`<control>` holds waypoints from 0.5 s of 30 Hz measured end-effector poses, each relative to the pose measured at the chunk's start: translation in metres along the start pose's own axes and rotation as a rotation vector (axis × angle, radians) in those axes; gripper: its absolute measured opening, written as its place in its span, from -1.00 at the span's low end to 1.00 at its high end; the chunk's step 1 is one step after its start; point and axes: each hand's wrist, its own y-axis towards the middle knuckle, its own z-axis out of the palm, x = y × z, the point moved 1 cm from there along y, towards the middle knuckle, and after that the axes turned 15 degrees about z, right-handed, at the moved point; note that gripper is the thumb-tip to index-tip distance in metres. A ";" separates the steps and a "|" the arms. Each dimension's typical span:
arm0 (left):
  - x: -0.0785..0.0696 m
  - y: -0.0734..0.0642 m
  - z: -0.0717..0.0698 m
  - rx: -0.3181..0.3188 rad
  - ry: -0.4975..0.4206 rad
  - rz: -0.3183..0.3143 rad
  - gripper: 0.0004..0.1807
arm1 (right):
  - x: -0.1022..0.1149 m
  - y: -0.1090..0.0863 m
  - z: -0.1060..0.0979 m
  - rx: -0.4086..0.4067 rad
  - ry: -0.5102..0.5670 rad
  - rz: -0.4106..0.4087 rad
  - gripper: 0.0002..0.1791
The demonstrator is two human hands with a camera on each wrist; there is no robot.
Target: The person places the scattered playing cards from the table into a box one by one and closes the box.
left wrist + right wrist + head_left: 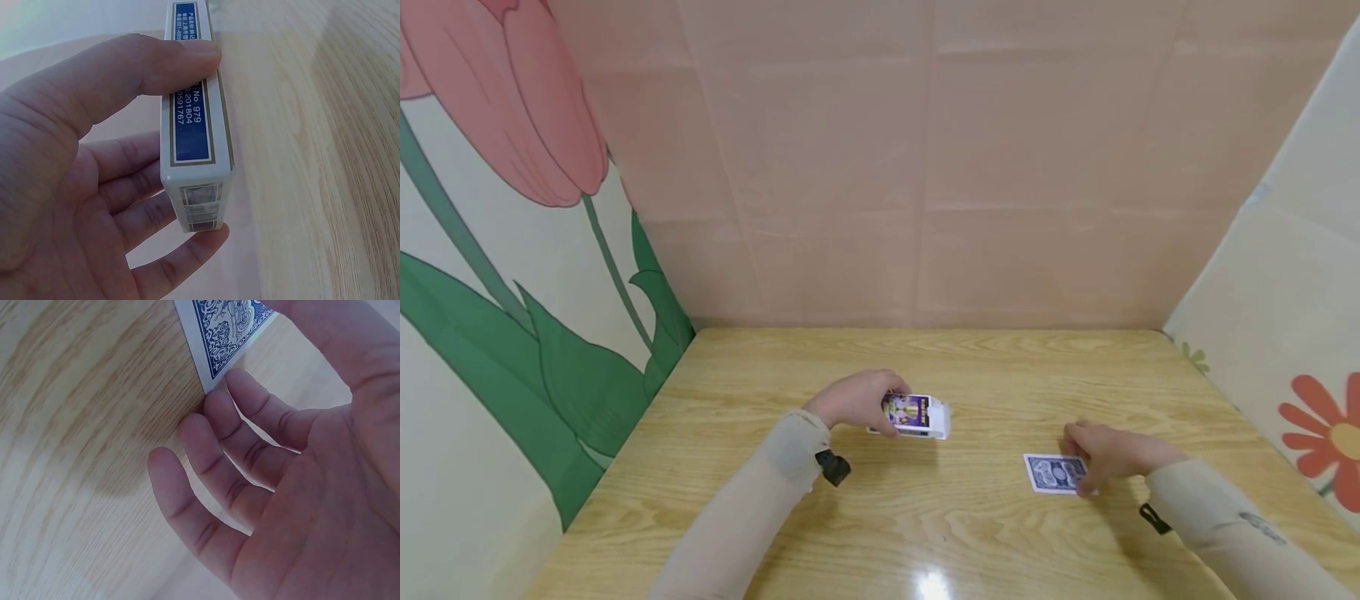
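Note:
My left hand (859, 402) grips a playing card box (912, 411) by its sides, thumb along one narrow edge and fingers on the other. The box is white with a purple picture, and a white end flap (939, 420) sticks out at its right. In the left wrist view, the narrow blue side of the box (191, 134) carries printed text. On the right, my right hand (1102, 452) holds a blue-backed playing card (1054, 473) at its right end, thumb and fingertips at opposite edges. A corner of the card (219, 344) shows in the right wrist view; fingers hide part of it.
The wooden table (880, 525) runs back to a pink cloth wall (925, 167). A tulip-patterned panel (512, 250) stands at the left, and a flower-patterned panel (1285, 275) at the right. Both wrists wear pale sleeves with black straps.

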 end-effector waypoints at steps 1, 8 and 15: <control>0.000 0.000 0.000 0.001 0.001 0.000 -0.33 | -0.001 0.000 0.000 -0.001 -0.007 -0.001 -0.48; -0.001 0.000 -0.001 0.005 0.007 0.005 -0.33 | -0.002 -0.003 -0.001 0.011 -0.026 0.004 -0.53; -0.001 0.000 -0.001 0.007 0.006 0.007 -0.33 | 0.000 -0.003 -0.004 0.066 -0.012 0.083 -0.48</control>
